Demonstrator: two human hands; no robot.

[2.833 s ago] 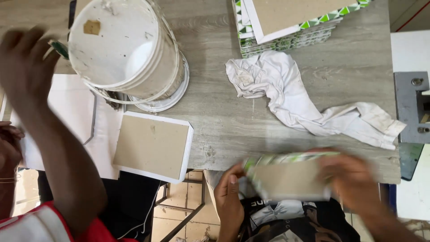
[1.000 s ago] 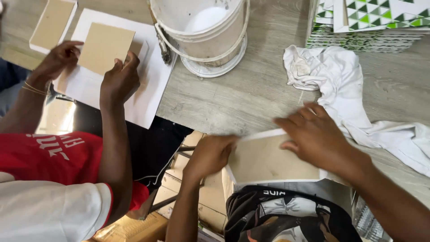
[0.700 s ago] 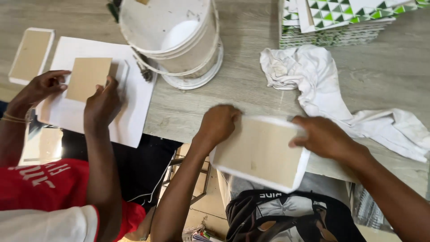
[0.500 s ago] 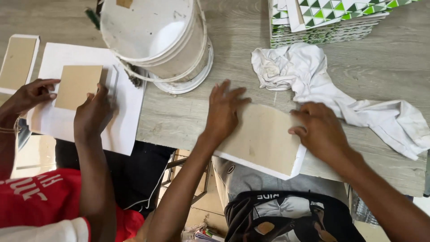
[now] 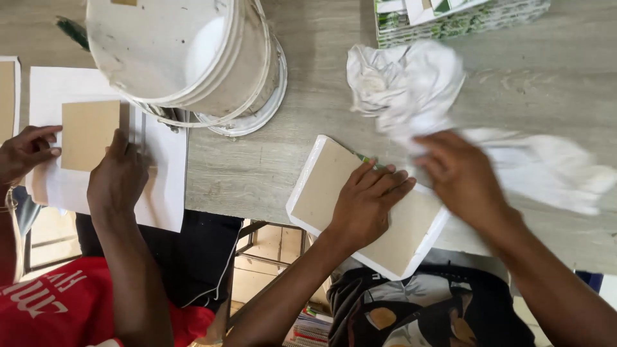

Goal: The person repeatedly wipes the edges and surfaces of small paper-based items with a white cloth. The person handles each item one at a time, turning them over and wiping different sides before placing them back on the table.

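— Where's the tile sitting against my hands?

— The tile (image 5: 334, 186) lies back-side up on the grey table (image 5: 270, 167), its near corner hanging over the table edge. My left hand (image 5: 366, 205) rests flat on its middle, fingers spread and pointing away from me, pressing it down. My right hand (image 5: 459, 173) is at the tile's far right edge, fingers curled onto the white cloth (image 5: 398, 83), which trails off to the right across the table.

— Is the right hand actually gripping the cloth?

— I can't tell; both hand and cloth are blurred there. The tile's face is turned down, so only a sliver of green shows at its far edge. A white bucket (image 5: 180, 58) stands far left of the tile, a stack of patterned tiles (image 5: 463, 19) is cut off at the top, and another person's hands (image 5: 116, 180) hold a smaller tile (image 5: 87, 135) on white paper (image 5: 160, 193).
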